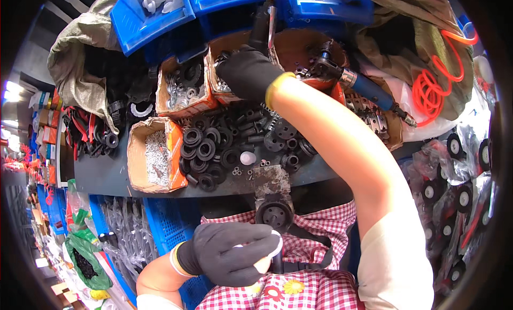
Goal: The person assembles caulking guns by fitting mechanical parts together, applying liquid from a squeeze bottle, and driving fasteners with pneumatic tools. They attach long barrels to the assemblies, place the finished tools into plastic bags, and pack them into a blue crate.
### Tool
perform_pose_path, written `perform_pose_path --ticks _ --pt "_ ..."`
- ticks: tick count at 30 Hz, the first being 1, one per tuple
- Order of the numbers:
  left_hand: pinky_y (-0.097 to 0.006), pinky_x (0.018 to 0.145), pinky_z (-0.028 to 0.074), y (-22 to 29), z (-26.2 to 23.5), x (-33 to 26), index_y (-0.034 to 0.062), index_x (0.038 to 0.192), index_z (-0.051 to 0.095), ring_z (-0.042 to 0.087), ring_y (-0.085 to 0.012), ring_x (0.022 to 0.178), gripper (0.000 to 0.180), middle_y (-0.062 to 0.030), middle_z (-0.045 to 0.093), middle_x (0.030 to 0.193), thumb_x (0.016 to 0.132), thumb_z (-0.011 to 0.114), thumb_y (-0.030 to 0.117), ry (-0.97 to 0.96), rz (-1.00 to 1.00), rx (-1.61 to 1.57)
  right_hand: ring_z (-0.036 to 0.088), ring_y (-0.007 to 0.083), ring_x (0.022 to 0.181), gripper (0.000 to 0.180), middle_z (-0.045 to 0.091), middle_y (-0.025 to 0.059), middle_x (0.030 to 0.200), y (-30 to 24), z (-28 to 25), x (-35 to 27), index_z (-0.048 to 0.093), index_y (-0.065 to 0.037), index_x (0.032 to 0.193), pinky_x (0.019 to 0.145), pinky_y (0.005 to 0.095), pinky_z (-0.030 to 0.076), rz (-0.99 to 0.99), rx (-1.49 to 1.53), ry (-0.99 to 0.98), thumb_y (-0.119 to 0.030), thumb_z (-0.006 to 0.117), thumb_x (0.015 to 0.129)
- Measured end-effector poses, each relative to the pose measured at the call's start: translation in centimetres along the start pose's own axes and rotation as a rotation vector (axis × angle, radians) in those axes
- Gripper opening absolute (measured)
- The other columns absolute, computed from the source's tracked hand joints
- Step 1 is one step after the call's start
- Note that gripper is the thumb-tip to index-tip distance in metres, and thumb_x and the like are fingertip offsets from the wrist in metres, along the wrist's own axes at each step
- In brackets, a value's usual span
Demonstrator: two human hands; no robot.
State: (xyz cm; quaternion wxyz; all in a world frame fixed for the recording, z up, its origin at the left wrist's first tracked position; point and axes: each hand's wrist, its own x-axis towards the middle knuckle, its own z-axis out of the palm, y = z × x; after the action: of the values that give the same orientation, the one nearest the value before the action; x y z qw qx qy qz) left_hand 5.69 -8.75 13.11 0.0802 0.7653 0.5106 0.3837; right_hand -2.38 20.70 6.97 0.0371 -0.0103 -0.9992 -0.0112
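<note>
We see the gloved left hand [232, 254] low near the checked apron [315, 288], curled tight around a small white-ringed part [275, 248], just below a black wheel [274, 212] at the counter [101, 173] edge. The right hand [247, 72] reaches far into a cardboard box of small metal parts [222, 83], its fingers curled; we cannot tell whether it grips anything.
</note>
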Motion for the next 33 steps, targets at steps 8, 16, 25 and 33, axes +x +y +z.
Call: perform_pose_path --ticks 8,16,25,33 --pt "-0.036 0.078 0.059 0.7 1.4 -0.3 0.0097 0.094 0.067 0.068 -0.0313 0.099 0.024 -0.0171 0.067 0.108 0.074 0.080 0.011 0.305 -0.175 -0.244 0.070 0.0363 0.092 0.022 0.071 0.0197 0.098 1.3 5.0 4.1 0.072 -0.005 0.098 0.080 0.0439 0.056 0.195 0.180 0.128 -0.008 0.060 0.079" --pt "-0.042 0.092 0.050 1.7 2.0 5.2 0.0061 0.114 0.067 0.061 -0.0360 0.107 0.046 -0.0177 0.061 0.116 0.069 0.074 0.014 -0.160 -0.273 0.008 0.069 0.0350 0.091 0.019 0.071 0.0143 0.094 0.6 0.0 -0.6 0.073 -0.009 0.097 0.079 0.0447 0.056 0.038 0.053 0.084 -0.009 0.062 0.082" --pt "-0.050 0.101 0.042 -0.4 1.4 1.7 0.0062 0.115 0.063 0.054 -0.0395 0.118 0.052 -0.0173 0.061 0.120 0.072 0.078 0.033 0.038 -0.352 -0.308 0.057 0.0199 0.058 0.020 0.059 0.0042 0.075 -10.7 -12.5 -20.2 0.065 -0.008 0.081 0.049 0.0312 0.045 -0.319 0.966 0.484 -0.010 0.080 0.067" --pt "-0.050 0.099 0.045 -0.6 2.6 0.9 0.0031 0.111 0.063 0.059 -0.0399 0.112 0.063 -0.0185 0.062 0.117 0.064 0.088 0.036 0.138 -0.331 -0.190 0.061 0.0236 0.075 0.023 0.060 0.0086 0.097 -11.5 -9.8 -23.5 0.063 -0.005 0.084 0.051 0.0323 0.050 -0.390 0.607 0.342 -0.014 0.077 0.068"
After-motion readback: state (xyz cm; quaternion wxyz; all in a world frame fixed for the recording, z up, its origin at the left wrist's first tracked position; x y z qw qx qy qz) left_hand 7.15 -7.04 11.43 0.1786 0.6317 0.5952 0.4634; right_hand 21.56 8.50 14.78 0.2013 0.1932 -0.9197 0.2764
